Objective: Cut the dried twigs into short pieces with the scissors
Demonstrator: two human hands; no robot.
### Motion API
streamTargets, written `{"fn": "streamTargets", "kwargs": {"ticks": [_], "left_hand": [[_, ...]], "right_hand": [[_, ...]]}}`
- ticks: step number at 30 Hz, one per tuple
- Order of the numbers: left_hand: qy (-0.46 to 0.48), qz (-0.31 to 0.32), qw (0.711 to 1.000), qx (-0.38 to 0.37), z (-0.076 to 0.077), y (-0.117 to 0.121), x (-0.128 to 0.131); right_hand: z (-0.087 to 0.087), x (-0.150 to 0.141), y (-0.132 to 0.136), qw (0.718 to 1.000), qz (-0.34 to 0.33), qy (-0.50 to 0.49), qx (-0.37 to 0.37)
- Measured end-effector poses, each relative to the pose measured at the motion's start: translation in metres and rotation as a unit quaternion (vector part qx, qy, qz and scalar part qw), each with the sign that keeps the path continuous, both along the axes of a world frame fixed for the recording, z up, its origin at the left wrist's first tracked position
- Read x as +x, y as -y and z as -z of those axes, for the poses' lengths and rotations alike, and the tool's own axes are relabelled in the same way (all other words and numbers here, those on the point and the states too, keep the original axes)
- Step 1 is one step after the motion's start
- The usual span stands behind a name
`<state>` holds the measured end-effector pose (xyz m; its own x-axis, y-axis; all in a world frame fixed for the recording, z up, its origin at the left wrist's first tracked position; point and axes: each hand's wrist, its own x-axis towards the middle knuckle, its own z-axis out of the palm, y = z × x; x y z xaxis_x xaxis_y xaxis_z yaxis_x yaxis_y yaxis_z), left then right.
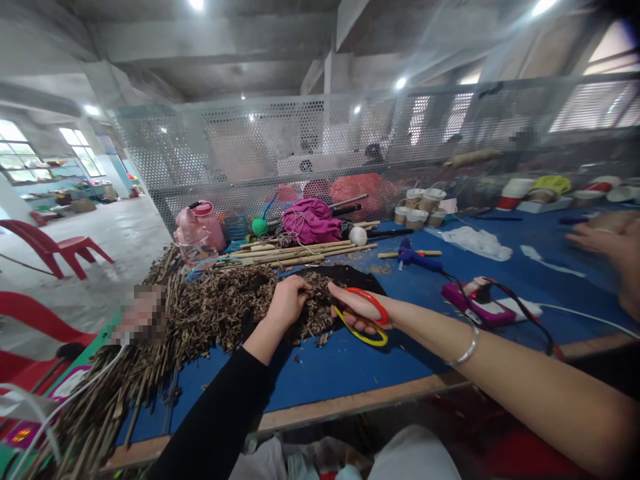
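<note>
My right hand (356, 308) has its fingers through the handles of a pair of scissors (384, 312), one loop red and the other yellow. Most of the blades are hidden by the hand and the plant bits. Just to the left, my left hand (287, 300) is closed in a pinch, close to the scissors' front end; what lies between its fingertips is too small to make out. Both hands are over a heap of brown dried plant pieces (220, 310), partly lying on a black cloth (367, 279) on the blue tabletop (345, 373).
Long dry stalks (107, 393) stick out over the left front edge. Behind the heap lie pale sticks (305, 252), a purple cloth bundle (313, 221) and a pink jug (213, 227). Rightward are a blue glue gun (417, 257), a purple-white power strip (493, 307) and another person's blurred hand (607, 243).
</note>
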<state>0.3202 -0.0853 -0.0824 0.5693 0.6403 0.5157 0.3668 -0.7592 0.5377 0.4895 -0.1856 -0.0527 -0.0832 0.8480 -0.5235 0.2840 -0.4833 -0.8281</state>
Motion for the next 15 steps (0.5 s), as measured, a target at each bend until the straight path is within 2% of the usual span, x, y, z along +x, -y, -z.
{"fn": "streamTargets", "kwargs": {"ticks": [4,7,11,15], "left_hand": [[-0.014,-0.014,1.000,-0.001,0.001,0.000,0.001],[-0.015,-0.023,1.000,-0.009,0.000,0.001,0.000],[0.006,-0.077,0.996,-0.053,-0.003,0.000,-0.001],[0.069,-0.143,0.977,-0.142,-0.003,-0.006,-0.002]], "right_hand": [[0.000,-0.005,0.004,0.994,0.008,0.094,0.047],[0.000,-0.008,0.004,0.991,0.014,0.117,0.061],[0.001,-0.008,0.004,0.998,0.025,0.053,0.022],[-0.010,-0.003,0.009,0.996,0.032,-0.075,-0.030]]}}
